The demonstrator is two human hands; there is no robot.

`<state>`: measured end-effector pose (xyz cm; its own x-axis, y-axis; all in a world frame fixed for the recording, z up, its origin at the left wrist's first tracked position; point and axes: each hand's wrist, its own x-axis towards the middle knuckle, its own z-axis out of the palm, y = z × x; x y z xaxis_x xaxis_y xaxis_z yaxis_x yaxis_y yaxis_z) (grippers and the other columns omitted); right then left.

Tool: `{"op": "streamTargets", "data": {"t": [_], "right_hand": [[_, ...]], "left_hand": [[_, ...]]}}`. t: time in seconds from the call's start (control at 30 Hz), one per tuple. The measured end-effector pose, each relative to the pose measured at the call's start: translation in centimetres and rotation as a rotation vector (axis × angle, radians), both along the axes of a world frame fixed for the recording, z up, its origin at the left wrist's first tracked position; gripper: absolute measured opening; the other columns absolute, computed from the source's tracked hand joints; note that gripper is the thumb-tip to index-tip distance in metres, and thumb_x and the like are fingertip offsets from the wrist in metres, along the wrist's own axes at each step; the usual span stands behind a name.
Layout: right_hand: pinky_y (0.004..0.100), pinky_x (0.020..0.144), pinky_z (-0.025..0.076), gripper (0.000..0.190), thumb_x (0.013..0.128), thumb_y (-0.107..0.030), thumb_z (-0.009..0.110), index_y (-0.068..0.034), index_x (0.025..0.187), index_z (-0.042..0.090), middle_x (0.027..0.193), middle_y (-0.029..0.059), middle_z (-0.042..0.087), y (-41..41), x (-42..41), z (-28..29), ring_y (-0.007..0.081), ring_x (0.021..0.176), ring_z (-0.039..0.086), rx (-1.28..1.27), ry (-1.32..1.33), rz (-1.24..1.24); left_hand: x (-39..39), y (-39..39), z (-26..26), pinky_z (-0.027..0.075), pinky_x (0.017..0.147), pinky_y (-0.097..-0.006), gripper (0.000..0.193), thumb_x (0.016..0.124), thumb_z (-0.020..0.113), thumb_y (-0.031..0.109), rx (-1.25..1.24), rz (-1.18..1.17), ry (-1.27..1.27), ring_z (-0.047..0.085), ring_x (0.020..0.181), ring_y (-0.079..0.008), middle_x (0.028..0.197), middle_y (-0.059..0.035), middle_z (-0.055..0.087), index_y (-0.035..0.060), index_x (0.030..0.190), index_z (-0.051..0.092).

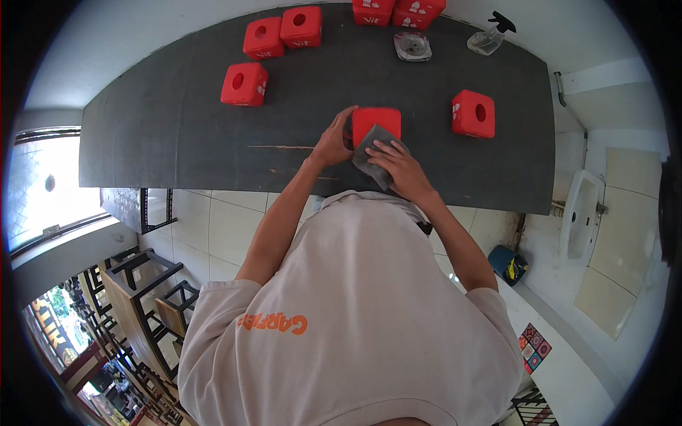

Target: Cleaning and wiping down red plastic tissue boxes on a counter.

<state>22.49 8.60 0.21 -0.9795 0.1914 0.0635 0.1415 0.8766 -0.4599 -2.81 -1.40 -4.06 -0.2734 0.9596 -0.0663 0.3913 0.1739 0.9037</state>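
A red tissue box [376, 118] stands at the near middle of the dark table, a plain face towards me. My left hand [334, 141] grips its left side, with the thumb and fingers around the edge. Under the spread fingers of my right hand [398, 169], a folded grey cloth [372, 160] lies against the box's near right part and hides it. The cloth's lower corner hangs towards the table's front edge. No round opening shows on the held box, unlike the red tissue box [473, 114] to its right.
On the dark table [176, 133], red tissue boxes [244, 85] stand at left, with more boxes [373, 13] at the back. A glass ashtray [413, 47] and a clear spray bottle [487, 40] are at back right. A washbasin [582, 215] is mounted on the right wall; stools [173, 309] stand lower left.
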Motion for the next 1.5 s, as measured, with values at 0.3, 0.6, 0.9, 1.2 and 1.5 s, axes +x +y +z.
{"op": "streamTargets", "data": {"t": [0.3, 0.6, 0.9, 1.2, 1.5], "right_hand": [[0.0402, 0.108, 0.053, 0.027, 0.106, -0.005, 0.063, -0.002, 0.132, 0.069, 0.124, 0.0169, 0.079, 2.3, 1.2, 2.4, 0.0380, 0.124, 0.074, -0.664, 0.222, -0.586], [0.0479, 0.107, 0.057, 0.063, 0.084, 0.007, 0.072, -0.005, 0.146, 0.067, 0.147, 0.0115, 0.064, 2.7, -0.2, 0.3, 0.0388, 0.125, 0.065, -0.055, 0.231, -0.290], [0.0439, 0.105, 0.058, 0.067, 0.072, 0.003, 0.084, -0.003, 0.138, 0.073, 0.136, 0.0080, 0.061, -0.1, -1.0, 0.4, 0.0346, 0.118, 0.063, -0.050, -0.027, -0.318], [0.0448, 0.107, 0.057, 0.063, 0.071, 0.004, 0.082, -0.001, 0.134, 0.075, 0.128, 0.0096, 0.065, -1.7, -3.7, -0.4, 0.0336, 0.122, 0.066, -0.267, 0.040, -0.171], [0.0445, 0.102, 0.059, 0.063, 0.075, 0.009, 0.078, -0.009, 0.135, 0.078, 0.123, 0.0056, 0.066, -0.8, -2.1, 1.4, 0.0322, 0.116, 0.066, -0.168, -0.074, -0.187]], "left_hand": [[1.7, -0.3, -0.2, 0.063, 0.109, -0.0473, 0.124, 0.067, 0.098, 0.015, 0.055, 0.023, 0.125, 0.065, 0.137, -0.0440, 0.173, -0.0177, 0.041, 0.0162, 0.172, 0.031], [1.4, -0.5, 0.6, 0.060, 0.113, -0.0495, 0.126, 0.065, 0.099, 0.021, -0.009, 0.059, 0.051, 0.059, 0.144, -0.0461, 0.168, -0.0187, 0.046, 0.0184, 0.172, 0.032], [2.3, -0.7, -0.7, 0.058, 0.113, -0.0536, 0.123, 0.067, 0.099, 0.023, 0.019, 0.137, 0.056, 0.061, 0.140, -0.0484, 0.165, -0.0189, 0.050, 0.0196, 0.171, 0.034], [2.6, -1.7, -1.6, 0.058, 0.109, -0.0565, 0.102, 0.085, 0.065, -0.017, 0.086, 0.111, 0.072, 0.056, 0.141, -0.0531, 0.171, -0.0206, 0.043, 0.0186, 0.173, 0.029], [1.8, -1.4, 0.0, 0.057, 0.116, -0.0525, 0.112, 0.077, 0.092, 0.009, 0.057, 0.057, 0.020, 0.057, 0.144, -0.0486, 0.170, -0.0191, 0.046, 0.0157, 0.172, 0.032]]}}
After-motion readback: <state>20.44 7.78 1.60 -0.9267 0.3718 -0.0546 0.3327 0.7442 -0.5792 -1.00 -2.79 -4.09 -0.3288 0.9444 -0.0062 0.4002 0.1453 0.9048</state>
